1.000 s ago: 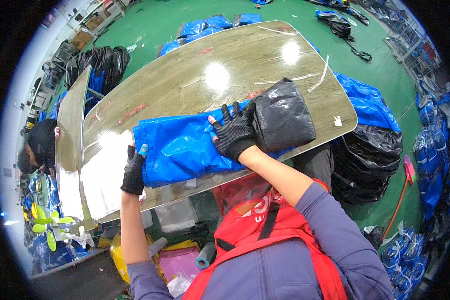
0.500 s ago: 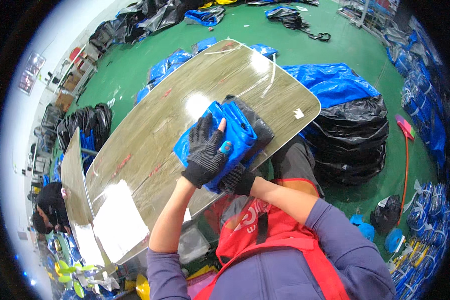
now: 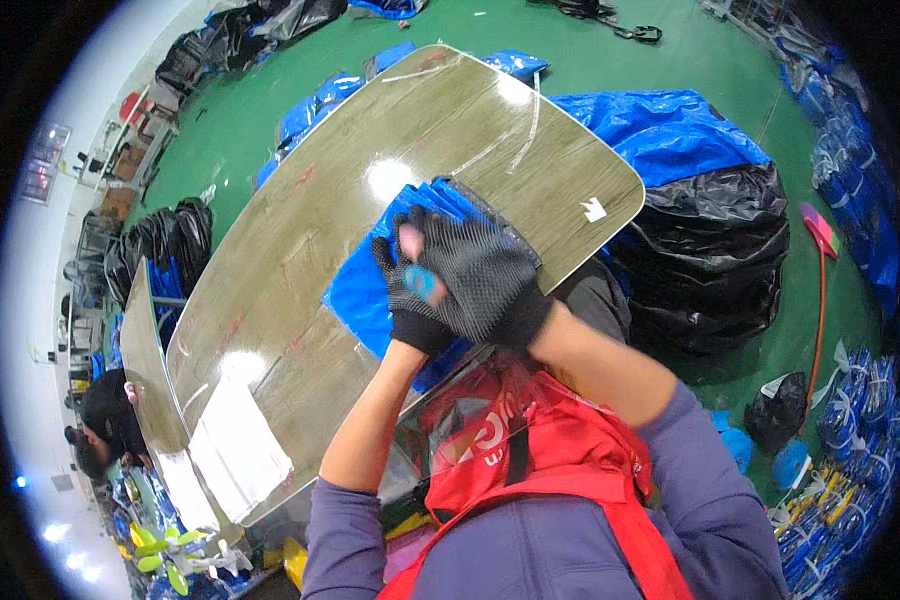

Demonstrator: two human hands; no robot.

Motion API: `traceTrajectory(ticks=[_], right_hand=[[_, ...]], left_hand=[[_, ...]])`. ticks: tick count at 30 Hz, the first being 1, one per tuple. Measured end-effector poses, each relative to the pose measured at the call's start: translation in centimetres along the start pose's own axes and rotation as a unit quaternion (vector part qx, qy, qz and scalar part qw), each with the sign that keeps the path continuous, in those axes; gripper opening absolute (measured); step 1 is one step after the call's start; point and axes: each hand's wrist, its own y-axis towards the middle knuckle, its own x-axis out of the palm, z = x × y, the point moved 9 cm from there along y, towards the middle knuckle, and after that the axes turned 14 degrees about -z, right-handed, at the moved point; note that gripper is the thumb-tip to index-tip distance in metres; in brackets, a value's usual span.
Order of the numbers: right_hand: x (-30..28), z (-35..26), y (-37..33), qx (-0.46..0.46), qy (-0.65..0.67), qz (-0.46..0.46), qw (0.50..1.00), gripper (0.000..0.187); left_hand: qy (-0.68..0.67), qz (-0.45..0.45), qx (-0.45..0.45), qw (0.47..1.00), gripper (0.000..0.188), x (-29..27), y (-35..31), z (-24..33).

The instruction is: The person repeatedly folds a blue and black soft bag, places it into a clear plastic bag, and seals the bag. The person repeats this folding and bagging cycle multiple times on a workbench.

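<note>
While the blurred right hand (image 3: 485, 275), open with nothing visibly gripped, overlaps the left hand (image 3: 413, 318), whose grip cannot be told, the folded blue sheet (image 3: 357, 290) lies beneath at the near edge of the table (image 3: 280, 280), where uneven pressure might slide its glossy layers apart

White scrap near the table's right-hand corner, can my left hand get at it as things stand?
Probably not directly: your right hand overlaps your left hand in view and lies between it and the white scrap.
</note>
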Motion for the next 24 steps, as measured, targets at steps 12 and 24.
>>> traceTrajectory(ticks=[12, 24], right_hand=[[4.9, 5.7, -2.0, -0.123, -0.100, -0.009, 0.987, 0.096], [0.6, 11.9, -6.6, -0.130, 0.045, -0.010, 0.990, 0.079]], left_hand=[[-0.181, -0.252, -0.041, 0.950, 0.056, -2.2, 5.1, -5.2], [-0.125, 0.037, -0.289, 0.948, 0.042, -6.1, -10.9, -9.6]])
